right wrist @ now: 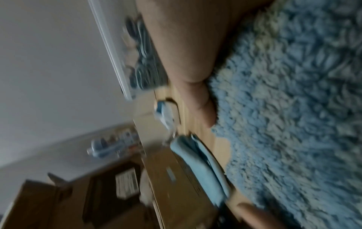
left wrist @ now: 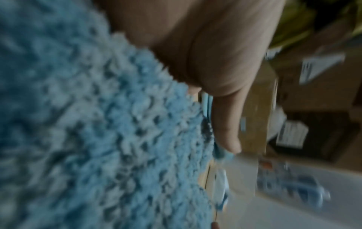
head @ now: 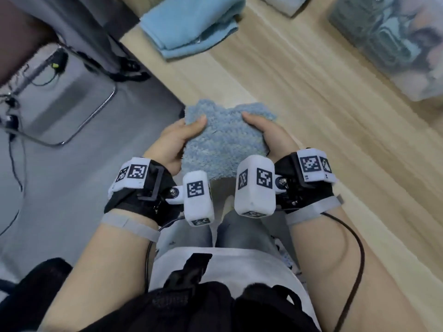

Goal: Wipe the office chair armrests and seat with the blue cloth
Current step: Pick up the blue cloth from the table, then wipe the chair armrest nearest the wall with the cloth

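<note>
A fluffy blue cloth (head: 219, 140) is held up in front of me by both hands, above my legs and the table's near edge. My left hand (head: 178, 137) grips its left side with the thumb on top, and my right hand (head: 263, 130) grips its right side the same way. The cloth (left wrist: 98, 131) fills most of the blurred left wrist view under the thumb, and the cloth (right wrist: 293, 116) fills the right half of the right wrist view. A black mesh piece at the lower left (head: 36, 283) may be part of the office chair; I cannot tell.
A wooden table (head: 311, 104) runs along the right, with a folded light blue towel (head: 191, 25) at its far end and a clear plastic bin (head: 395, 44) at the far right. Left of it lie grey floor, a chrome frame (head: 91, 111) and black cables (head: 14, 140).
</note>
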`<control>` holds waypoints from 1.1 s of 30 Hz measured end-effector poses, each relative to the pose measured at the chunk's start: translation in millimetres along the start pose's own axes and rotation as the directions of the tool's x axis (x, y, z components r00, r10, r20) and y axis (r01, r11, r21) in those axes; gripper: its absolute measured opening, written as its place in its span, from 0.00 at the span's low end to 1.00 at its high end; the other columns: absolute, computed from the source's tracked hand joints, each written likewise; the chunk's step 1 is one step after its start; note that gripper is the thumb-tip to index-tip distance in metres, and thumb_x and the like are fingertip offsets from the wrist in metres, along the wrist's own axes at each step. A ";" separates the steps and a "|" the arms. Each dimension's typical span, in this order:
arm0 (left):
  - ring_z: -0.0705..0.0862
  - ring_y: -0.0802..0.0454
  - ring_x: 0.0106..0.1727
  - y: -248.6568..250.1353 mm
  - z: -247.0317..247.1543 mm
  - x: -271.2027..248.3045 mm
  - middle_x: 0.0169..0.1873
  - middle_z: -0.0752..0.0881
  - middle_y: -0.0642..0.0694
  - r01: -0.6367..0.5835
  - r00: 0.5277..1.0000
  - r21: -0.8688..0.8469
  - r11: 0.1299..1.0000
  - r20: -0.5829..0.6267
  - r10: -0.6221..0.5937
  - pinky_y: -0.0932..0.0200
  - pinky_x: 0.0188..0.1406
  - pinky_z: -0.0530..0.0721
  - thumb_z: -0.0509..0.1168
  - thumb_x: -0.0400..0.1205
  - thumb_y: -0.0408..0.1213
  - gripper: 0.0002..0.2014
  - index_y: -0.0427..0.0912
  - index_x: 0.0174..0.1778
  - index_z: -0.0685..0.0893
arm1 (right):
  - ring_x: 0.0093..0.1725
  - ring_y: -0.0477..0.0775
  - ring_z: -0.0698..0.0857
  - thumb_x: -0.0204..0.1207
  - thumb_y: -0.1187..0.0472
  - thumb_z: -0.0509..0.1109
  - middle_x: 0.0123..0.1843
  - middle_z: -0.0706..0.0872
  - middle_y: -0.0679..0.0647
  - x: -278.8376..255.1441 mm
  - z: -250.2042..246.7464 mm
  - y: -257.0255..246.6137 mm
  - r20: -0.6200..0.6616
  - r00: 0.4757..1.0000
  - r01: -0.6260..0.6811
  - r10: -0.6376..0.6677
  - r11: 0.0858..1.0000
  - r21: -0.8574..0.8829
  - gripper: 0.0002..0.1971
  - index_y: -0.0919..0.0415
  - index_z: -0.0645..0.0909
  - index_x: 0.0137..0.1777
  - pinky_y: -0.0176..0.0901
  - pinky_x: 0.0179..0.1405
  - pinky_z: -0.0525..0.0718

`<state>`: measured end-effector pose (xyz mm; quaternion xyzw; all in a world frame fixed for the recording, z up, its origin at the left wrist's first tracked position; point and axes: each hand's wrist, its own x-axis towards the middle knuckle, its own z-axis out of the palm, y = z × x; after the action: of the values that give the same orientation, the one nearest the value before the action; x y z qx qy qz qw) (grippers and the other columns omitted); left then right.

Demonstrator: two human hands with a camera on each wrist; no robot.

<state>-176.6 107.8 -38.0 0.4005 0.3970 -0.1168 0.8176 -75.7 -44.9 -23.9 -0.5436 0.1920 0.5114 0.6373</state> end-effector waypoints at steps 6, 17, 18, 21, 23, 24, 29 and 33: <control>0.82 0.35 0.64 -32.9 -102.1 -61.2 0.66 0.81 0.32 -0.199 0.936 -0.256 0.946 -0.334 0.107 0.38 0.60 0.83 0.69 0.70 0.38 0.31 0.35 0.71 0.74 | 0.37 0.57 0.91 0.77 0.56 0.66 0.45 0.90 0.60 14.4 109.6 43.8 0.246 0.947 -0.136 0.207 0.951 -0.276 0.13 0.64 0.83 0.55 0.44 0.31 0.89; 0.82 0.36 0.65 -128.8 -282.1 -194.9 0.72 0.76 0.35 -0.530 0.700 -0.548 0.648 -0.713 -0.031 0.35 0.60 0.81 0.85 0.49 0.50 0.69 0.38 0.81 0.52 | 0.23 0.51 0.88 0.79 0.57 0.62 0.23 0.89 0.54 13.3 321.2 196.7 0.294 0.780 -0.095 0.553 0.568 -0.817 0.12 0.61 0.82 0.39 0.36 0.22 0.86; 0.81 0.36 0.66 -138.2 -296.2 -206.2 0.71 0.77 0.35 -0.569 0.675 -0.552 0.609 -0.737 -0.038 0.34 0.63 0.79 0.84 0.50 0.49 0.66 0.38 0.81 0.55 | 0.22 0.51 0.88 0.79 0.57 0.61 0.23 0.89 0.54 10.8 338.9 214.1 0.294 0.762 -0.069 0.577 0.524 -0.849 0.13 0.61 0.82 0.38 0.36 0.22 0.86; 0.78 0.38 0.70 -172.0 -333.5 -235.4 0.70 0.79 0.39 -0.673 0.588 -0.535 0.510 -0.806 -0.070 0.34 0.67 0.75 0.83 0.54 0.52 0.54 0.43 0.77 0.67 | 0.21 0.50 0.87 0.78 0.58 0.62 0.21 0.88 0.53 0.5 383.6 263.2 0.282 0.708 -0.014 0.647 0.412 -0.911 0.13 0.62 0.82 0.36 0.33 0.20 0.84; 0.72 0.39 0.75 -199.6 -356.1 -249.1 0.75 0.74 0.43 -0.713 0.542 -0.535 0.453 -0.831 -0.127 0.34 0.70 0.70 0.83 0.52 0.54 0.57 0.49 0.78 0.65 | 0.22 0.50 0.87 0.77 0.59 0.65 0.24 0.88 0.54 -4.9 405.9 292.2 0.271 0.678 0.027 0.683 0.345 -0.938 0.10 0.62 0.82 0.38 0.32 0.22 0.84; 0.72 0.40 0.76 -215.8 -367.4 -251.4 0.75 0.74 0.44 -0.738 0.520 -0.535 0.411 -0.839 -0.159 0.35 0.70 0.69 0.84 0.52 0.54 0.57 0.50 0.78 0.64 | 0.27 0.51 0.88 0.76 0.59 0.66 0.29 0.90 0.55 -7.5 415.5 305.7 0.264 0.661 0.051 0.703 0.309 -0.950 0.08 0.62 0.83 0.42 0.34 0.26 0.86; 0.79 0.39 0.70 -226.1 -370.6 -298.0 0.68 0.82 0.42 -0.824 0.442 -0.507 0.252 -0.855 -0.271 0.35 0.67 0.75 0.81 0.59 0.51 0.43 0.46 0.71 0.76 | 0.55 0.61 0.86 0.63 0.54 0.78 0.63 0.84 0.65 -18.2 458.5 378.6 0.117 0.577 0.121 0.809 0.057 -0.991 0.30 0.65 0.79 0.64 0.55 0.59 0.85; 0.85 0.36 0.61 -233.8 -392.1 -310.7 0.62 0.85 0.36 -0.879 0.394 -0.461 0.124 -0.847 -0.357 0.34 0.63 0.80 0.74 0.69 0.41 0.28 0.39 0.66 0.80 | 0.50 0.59 0.83 0.66 0.56 0.74 0.55 0.83 0.61 -10.7 491.7 436.3 0.059 0.512 0.238 0.857 -0.076 -0.968 0.28 0.64 0.74 0.66 0.47 0.50 0.85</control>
<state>-717.8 209.0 -81.5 -0.1315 0.6088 0.5707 0.5351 -608.4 337.9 -67.1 -0.4665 -0.3449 0.8098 -0.0870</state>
